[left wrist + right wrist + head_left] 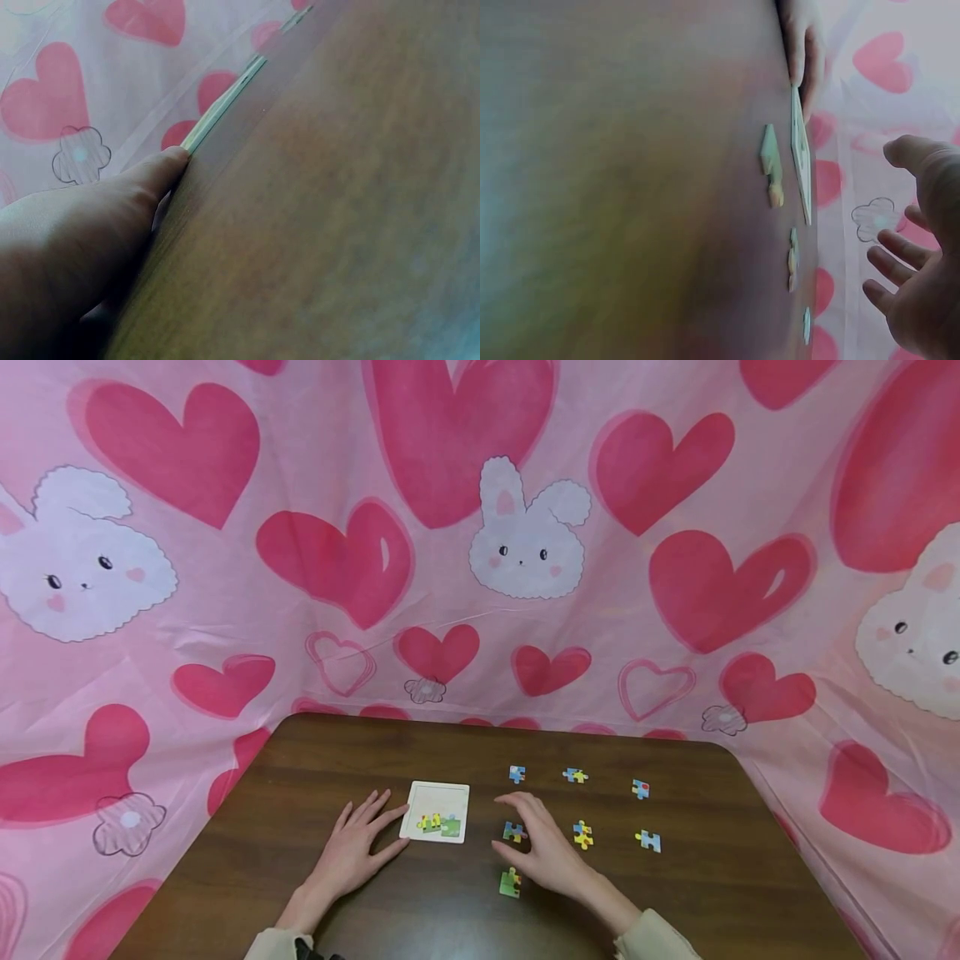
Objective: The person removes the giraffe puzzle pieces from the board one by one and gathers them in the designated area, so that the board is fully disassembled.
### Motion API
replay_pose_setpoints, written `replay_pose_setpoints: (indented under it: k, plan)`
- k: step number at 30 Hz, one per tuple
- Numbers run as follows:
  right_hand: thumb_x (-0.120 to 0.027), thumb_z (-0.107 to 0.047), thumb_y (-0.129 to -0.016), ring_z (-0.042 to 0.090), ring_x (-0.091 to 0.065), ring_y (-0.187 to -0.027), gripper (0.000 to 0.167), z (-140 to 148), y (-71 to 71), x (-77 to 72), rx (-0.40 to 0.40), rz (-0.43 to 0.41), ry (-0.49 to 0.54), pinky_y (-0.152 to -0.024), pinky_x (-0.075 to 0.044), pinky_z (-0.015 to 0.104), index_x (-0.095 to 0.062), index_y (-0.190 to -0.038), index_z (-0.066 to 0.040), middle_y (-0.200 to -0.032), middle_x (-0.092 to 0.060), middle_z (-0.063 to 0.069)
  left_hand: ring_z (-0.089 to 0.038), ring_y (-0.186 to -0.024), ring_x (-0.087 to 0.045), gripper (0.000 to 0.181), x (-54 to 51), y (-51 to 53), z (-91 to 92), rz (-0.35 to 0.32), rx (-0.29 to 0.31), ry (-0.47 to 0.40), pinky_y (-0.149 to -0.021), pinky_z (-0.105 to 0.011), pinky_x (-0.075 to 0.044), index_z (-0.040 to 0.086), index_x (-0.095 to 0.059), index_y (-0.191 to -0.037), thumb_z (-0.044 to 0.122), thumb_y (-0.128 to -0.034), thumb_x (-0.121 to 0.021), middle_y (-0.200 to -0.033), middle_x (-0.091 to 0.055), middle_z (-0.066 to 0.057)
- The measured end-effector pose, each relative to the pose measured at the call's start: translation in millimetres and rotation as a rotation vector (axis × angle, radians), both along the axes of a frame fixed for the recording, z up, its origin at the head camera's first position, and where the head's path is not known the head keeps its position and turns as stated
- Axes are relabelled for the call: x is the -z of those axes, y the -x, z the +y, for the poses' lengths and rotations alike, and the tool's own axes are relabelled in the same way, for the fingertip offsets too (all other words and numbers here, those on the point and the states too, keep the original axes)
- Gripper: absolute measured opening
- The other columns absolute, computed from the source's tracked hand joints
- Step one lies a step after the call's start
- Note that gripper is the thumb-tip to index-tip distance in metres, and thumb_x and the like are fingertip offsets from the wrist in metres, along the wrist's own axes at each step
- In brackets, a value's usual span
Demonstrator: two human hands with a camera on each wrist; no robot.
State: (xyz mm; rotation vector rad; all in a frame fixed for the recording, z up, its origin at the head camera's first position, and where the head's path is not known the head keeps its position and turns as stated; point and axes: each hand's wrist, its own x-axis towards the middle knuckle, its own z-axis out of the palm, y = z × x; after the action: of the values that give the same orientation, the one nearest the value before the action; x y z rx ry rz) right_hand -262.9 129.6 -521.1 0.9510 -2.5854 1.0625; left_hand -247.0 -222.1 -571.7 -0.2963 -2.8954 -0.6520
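A small white square puzzle tray (pixel 441 801) lies on the table, with two joined-looking green and yellow puzzle pieces (pixel 450 827) along its lower edge. My left hand (pixel 348 847) touches the tray's left side with thumb and index finger, the other fingers spread. In the left wrist view, the thumb (pixel 161 171) meets the tray's edge. My right hand (pixel 551 852) hovers with fingers apart and holds nothing. Nearest it are a blue and green puzzle piece (pixel 513 832), between thumb and fingertips in the head view, and a green puzzle piece (pixel 510 883) just below the thumb.
More loose puzzle pieces lie on the right of the brown table (pixel 360 752): a blue one (pixel 517 774), a blue-yellow one (pixel 576 775), a yellow one (pixel 582 835) and several others farther right. A pink heart-patterned cloth (pixel 450 593) hangs around the table's back and sides.
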Motion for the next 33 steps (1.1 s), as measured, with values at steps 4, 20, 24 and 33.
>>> replay_pose_setpoints:
  k: [4, 20, 24, 33]
  plan:
    - [-0.087, -0.018, -0.096, 0.028, -0.059, -0.138, 0.062, -15, 13.6, -1.5, -0.043, -0.028, -0.027, -0.111, -0.055, 0.052, -0.058, -0.150, -0.005, -0.148, -0.064, 0.007, -0.041, -0.165, -0.038, 0.059, -0.9, 0.0, 0.1, -0.004, -0.001, -0.005, -0.132, -0.075, -0.021, 0.029, -0.068, -0.152, 0.058, -0.1008, -0.073, -0.171, -0.051, -0.014]
    - [-0.084, -0.041, -0.098, 0.023, -0.063, -0.116, 0.042, -71, 74.5, 34.4, -0.194, 0.026, -0.139, -0.095, -0.049, 0.044, -0.076, -0.127, -0.011, -0.122, -0.073, 0.005, -0.041, -0.164, -0.040, 0.061, -4.1, -1.3, 0.4, -0.011, 0.020, 0.099, -0.130, -0.076, -0.026, 0.029, -0.062, -0.157, 0.060, -0.1050, -0.066, -0.172, -0.050, -0.015]
    - [-0.087, -0.044, -0.095, 0.019, -0.063, -0.114, 0.041, -84, 84.5, 45.9, -0.185, 0.027, -0.195, -0.089, -0.046, 0.038, -0.079, -0.123, -0.015, -0.118, -0.073, 0.000, -0.041, -0.164, -0.040, 0.063, -6.1, -2.0, 0.9, -0.034, 0.031, 0.144, -0.129, -0.076, -0.027, 0.028, -0.058, -0.161, 0.060, -0.1068, -0.062, -0.173, -0.048, -0.014]
    - [-0.093, -0.037, -0.089, 0.015, -0.063, -0.108, 0.034, -98, 72.7, 28.1, -0.151, -0.039, -0.291, -0.086, -0.043, 0.030, -0.083, -0.113, -0.015, -0.113, -0.075, -0.003, -0.043, -0.164, -0.040, 0.063, -11.1, -3.5, 2.2, -0.048, 0.037, 0.142, -0.128, -0.080, -0.026, 0.026, -0.057, -0.162, 0.056, -0.1071, -0.064, -0.173, -0.048, -0.016]
